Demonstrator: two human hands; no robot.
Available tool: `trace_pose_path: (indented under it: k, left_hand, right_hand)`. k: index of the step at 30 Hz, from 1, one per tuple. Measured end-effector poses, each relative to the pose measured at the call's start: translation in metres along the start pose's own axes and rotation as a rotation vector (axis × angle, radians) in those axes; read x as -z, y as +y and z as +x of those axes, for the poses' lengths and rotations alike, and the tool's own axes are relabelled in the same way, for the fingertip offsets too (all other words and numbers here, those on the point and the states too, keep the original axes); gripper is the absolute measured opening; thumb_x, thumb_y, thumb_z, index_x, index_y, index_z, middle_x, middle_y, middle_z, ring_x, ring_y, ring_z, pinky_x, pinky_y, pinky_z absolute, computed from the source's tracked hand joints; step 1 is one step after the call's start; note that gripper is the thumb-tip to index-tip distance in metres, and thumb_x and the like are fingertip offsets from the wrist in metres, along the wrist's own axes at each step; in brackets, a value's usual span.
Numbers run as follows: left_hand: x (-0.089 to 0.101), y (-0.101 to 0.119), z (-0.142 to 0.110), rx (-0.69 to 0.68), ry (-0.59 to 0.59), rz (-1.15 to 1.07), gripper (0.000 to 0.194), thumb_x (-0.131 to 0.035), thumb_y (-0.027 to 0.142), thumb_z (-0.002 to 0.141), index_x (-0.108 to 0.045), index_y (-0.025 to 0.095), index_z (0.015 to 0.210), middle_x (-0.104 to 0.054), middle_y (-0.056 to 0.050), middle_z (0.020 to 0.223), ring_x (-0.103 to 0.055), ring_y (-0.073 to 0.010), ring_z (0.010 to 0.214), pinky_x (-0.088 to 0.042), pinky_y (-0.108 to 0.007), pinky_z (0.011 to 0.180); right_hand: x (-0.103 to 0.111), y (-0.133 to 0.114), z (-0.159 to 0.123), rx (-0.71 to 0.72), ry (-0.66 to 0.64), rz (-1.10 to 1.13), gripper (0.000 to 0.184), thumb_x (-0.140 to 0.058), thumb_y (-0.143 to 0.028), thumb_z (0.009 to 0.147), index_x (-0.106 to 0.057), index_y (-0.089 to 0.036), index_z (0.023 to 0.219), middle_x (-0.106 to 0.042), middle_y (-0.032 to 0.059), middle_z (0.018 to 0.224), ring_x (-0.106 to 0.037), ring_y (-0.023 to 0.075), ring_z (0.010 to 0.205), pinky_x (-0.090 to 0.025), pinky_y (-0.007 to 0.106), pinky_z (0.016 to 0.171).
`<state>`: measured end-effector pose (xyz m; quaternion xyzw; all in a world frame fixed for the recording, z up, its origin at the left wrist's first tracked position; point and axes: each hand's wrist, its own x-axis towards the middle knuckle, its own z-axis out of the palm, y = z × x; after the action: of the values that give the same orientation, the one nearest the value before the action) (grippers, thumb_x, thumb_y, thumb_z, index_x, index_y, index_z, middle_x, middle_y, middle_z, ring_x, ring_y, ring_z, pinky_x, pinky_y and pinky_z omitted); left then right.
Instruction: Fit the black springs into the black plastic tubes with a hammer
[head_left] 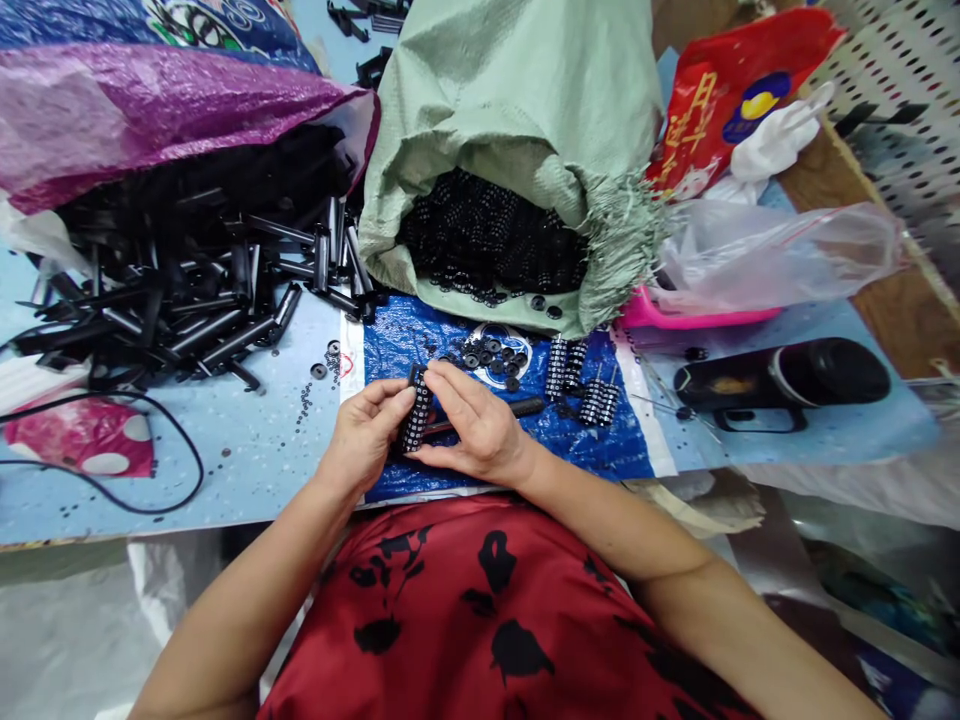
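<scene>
A row of black rings with white characters (417, 420) stands between my hands, seemingly set in a black plastic holder. My left hand (367, 420) pinches it from the left, thumb on its face. My right hand (480, 425) closes on it from the right, fingers at the top end and thumb at the lower end. Loose black rings (491, 352) lie just beyond on the blue plastic sheet (510, 475). Stacks of character rings on thin metal rods (598, 402) rest to the right. A black bar (525, 407) lies partly behind my right hand.
A pale green woven sack (517, 80) gapes toward me, full of black rings. Left of it, black plastic channel pieces (202, 310) spill from a purple-lined bag (165, 110). A black flask (780, 380) lies at right near a pink tray (697, 315). A cable (196, 460) loops at left.
</scene>
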<state>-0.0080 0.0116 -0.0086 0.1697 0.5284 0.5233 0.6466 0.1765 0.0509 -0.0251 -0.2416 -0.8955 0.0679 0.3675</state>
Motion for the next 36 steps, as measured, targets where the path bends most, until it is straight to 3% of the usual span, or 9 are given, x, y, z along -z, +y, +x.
trace_pose_path:
  k: [7, 10, 13, 18, 21, 23, 28, 31, 36]
  left_hand:
    - [0.011, -0.001, -0.003, -0.032, -0.061, 0.056, 0.055, -0.094, 0.052, 0.066, -0.069, 0.018, 0.102, -0.072, -0.003, 0.082, -0.069, -0.0183, 0.067, -0.058, -0.032, 0.066]
    - [0.034, 0.005, 0.001, -0.368, 0.065, 0.453, 0.040, -0.087, 0.047, 0.076, -0.074, 0.019, 0.101, -0.072, -0.004, 0.088, -0.065, -0.0167, 0.075, -0.053, -0.030, 0.074]
    - [0.059, 0.014, 0.007, -0.548, 0.107, 0.962, 0.026, -0.079, 0.042, 0.083, -0.078, 0.020, 0.098, -0.072, -0.005, 0.088, -0.063, -0.0189, 0.081, -0.047, -0.031, 0.078]
    - [0.079, 0.022, 0.018, -0.328, -0.052, 1.179, 0.035, -0.088, 0.049, 0.072, -0.077, 0.020, 0.088, -0.067, -0.003, 0.074, -0.056, -0.0173, 0.066, -0.038, -0.028, 0.061]
    - [0.079, 0.022, 0.023, -0.219, -0.105, 1.081, 0.039, -0.088, 0.052, 0.072, -0.073, 0.019, 0.086, -0.059, 0.001, 0.062, -0.050, -0.0140, 0.054, -0.032, -0.026, 0.052]
    - [0.080, 0.022, 0.026, -0.211, -0.120, 1.031, 0.038, -0.088, 0.050, 0.071, -0.071, 0.018, 0.083, -0.057, 0.001, 0.061, -0.047, -0.0127, 0.052, -0.030, -0.025, 0.050]
    - [0.082, 0.026, 0.037, -0.148, -0.166, 1.068, 0.042, -0.092, 0.048, 0.064, -0.063, 0.019, 0.075, -0.057, 0.002, 0.060, -0.046, -0.0126, 0.054, -0.029, -0.026, 0.051]
    - [0.071, 0.027, 0.040, -0.107, -0.187, 1.094, 0.042, -0.090, 0.048, 0.066, -0.061, 0.020, 0.075, -0.052, 0.003, 0.058, -0.043, -0.0122, 0.053, -0.028, -0.026, 0.053]
    - [0.067, 0.042, 0.015, -0.227, -0.089, 1.340, 0.028, -0.082, 0.029, 0.070, -0.055, 0.021, 0.070, -0.053, 0.002, 0.061, -0.043, -0.0130, 0.056, -0.024, -0.028, 0.056]
  right_hand:
    - [0.005, 0.007, -0.009, -0.103, -0.130, 0.088, 0.107, -0.070, -0.073, 0.086, -0.031, -0.011, 0.165, -0.050, 0.0212, 0.156, -0.048, 0.0291, 0.152, -0.049, 0.048, 0.124]
    - [0.010, 0.012, -0.026, -0.098, -0.247, -0.044, 0.055, -0.067, -0.053, 0.098, -0.061, -0.015, 0.137, -0.069, 0.0130, 0.130, -0.065, 0.0247, 0.124, -0.057, 0.042, 0.103]
    - [0.017, 0.012, -0.037, -0.116, -0.273, -0.154, 0.017, -0.060, -0.030, 0.103, -0.069, -0.016, 0.106, -0.071, 0.0067, 0.098, -0.065, 0.0159, 0.090, -0.054, 0.031, 0.080]
    - [0.026, 0.009, -0.024, -0.245, -0.097, -0.038, 0.022, -0.048, -0.025, 0.106, -0.066, -0.016, 0.116, -0.069, 0.0085, 0.097, -0.063, 0.0143, 0.090, -0.054, 0.027, 0.082]
    - [0.020, 0.009, -0.013, -0.244, -0.206, -0.059, 0.026, -0.047, -0.030, 0.108, -0.069, -0.016, 0.108, -0.066, 0.0072, 0.088, -0.059, 0.0127, 0.079, -0.050, 0.026, 0.074]
    - [0.016, 0.009, -0.009, -0.232, -0.302, -0.102, 0.029, -0.048, -0.033, 0.108, -0.071, -0.016, 0.103, -0.064, 0.0061, 0.082, -0.055, 0.0116, 0.072, -0.046, 0.026, 0.069]
    - [0.013, -0.002, -0.007, -0.003, -0.157, 0.022, 0.031, -0.044, -0.031, 0.109, -0.069, -0.016, 0.119, -0.071, 0.0077, 0.096, -0.064, 0.0130, 0.086, -0.052, 0.026, 0.078]
    - [0.010, -0.011, -0.008, 0.099, -0.240, -0.006, 0.027, -0.050, -0.032, 0.107, -0.071, -0.015, 0.109, -0.066, 0.0049, 0.082, -0.058, 0.0114, 0.074, -0.047, 0.026, 0.069]
    - [0.012, -0.008, -0.015, 0.085, -0.259, 0.033, 0.023, -0.054, -0.030, 0.105, -0.071, -0.016, 0.111, -0.068, 0.0040, 0.085, -0.059, 0.0107, 0.074, -0.049, 0.025, 0.070]
